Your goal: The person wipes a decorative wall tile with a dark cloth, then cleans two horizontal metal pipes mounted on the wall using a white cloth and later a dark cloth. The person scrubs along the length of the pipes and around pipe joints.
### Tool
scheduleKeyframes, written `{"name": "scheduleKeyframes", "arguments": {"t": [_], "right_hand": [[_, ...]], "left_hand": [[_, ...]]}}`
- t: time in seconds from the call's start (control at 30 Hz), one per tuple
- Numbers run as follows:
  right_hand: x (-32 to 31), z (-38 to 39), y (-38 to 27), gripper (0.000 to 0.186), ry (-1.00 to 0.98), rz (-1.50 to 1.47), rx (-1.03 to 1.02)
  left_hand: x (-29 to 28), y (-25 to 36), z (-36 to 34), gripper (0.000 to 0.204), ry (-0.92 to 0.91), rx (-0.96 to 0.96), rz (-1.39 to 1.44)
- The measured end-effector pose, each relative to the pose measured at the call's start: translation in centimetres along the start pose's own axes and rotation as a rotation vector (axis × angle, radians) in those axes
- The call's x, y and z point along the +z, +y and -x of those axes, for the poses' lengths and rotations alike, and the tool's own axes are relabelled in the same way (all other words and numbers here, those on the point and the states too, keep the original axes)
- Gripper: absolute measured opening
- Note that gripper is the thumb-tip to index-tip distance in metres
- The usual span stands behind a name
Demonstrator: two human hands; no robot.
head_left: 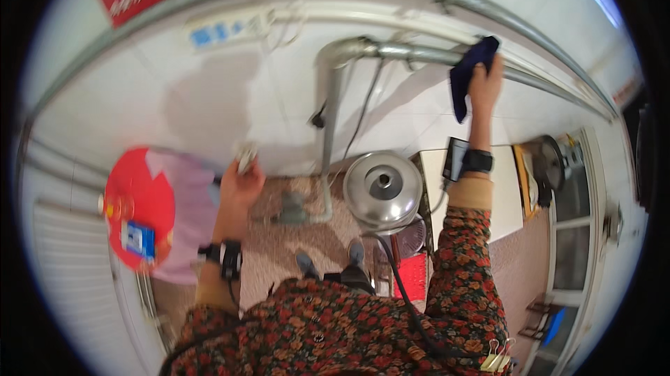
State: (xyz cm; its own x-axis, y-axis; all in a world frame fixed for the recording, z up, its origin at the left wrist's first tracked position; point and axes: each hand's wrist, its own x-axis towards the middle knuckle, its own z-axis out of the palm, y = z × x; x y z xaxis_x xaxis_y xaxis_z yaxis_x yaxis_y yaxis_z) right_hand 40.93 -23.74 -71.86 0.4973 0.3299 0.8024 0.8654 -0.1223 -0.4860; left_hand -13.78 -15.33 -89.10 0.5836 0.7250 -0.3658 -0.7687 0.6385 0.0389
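Observation:
At the upper right, my right hand (485,88) is closed on a dark navy cloth (460,81). The cloth lies against the silvery pipe (419,53) that runs along the white wall, and part of it hangs below the pipe. Lower down on the left, my left hand (241,184) is raised in front of the wall with its fingers closed round a small whitish thing (246,156). Blur hides what kind of thing that is. Both wrists wear black bands with small devices.
A round table with a red and pink cover (171,201) stands at the left, bearing a blue box (138,240). A lidded metal pot (382,191) stands below the pipe, beside a white-topped table (506,198). A power strip (227,30) hangs on the wall.

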Motion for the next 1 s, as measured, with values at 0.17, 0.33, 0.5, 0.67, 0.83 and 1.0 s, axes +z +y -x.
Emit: {"name": "scheduleKeyframes", "arguments": {"t": [0.17,0.33,0.5,0.67,0.83,1.0], "right_hand": [[0.4,0.6,-6.1,0.043,0.130,-0.008,-0.027],[3.7,4.0,-12.0,0.033,0.076,-0.162,-0.257],[2.6,2.8,-8.9,0.037,-0.105,0.000,-0.443],[-0.2,-1.7,-3.4,0.035,0.115,0.052,-0.226],[0.8,0.6,-5.7,0.042,0.148,-0.010,-0.119],[0.4,1.0,-7.9,0.041,-0.050,0.006,-0.186]], "left_hand": [[2.8,-1.3,-3.5,0.034,0.107,0.102,0.007],[5.6,-3.7,-5.5,0.035,0.158,0.117,0.133],[6.1,-5.3,-6.3,0.035,0.189,0.135,0.200],[5.0,-5.0,-4.3,0.035,0.218,0.173,0.118],[3.8,-5.0,-2.1,0.030,0.270,0.141,0.077],[2.7,-4.4,-1.5,0.029,0.275,0.116,0.012]]}}
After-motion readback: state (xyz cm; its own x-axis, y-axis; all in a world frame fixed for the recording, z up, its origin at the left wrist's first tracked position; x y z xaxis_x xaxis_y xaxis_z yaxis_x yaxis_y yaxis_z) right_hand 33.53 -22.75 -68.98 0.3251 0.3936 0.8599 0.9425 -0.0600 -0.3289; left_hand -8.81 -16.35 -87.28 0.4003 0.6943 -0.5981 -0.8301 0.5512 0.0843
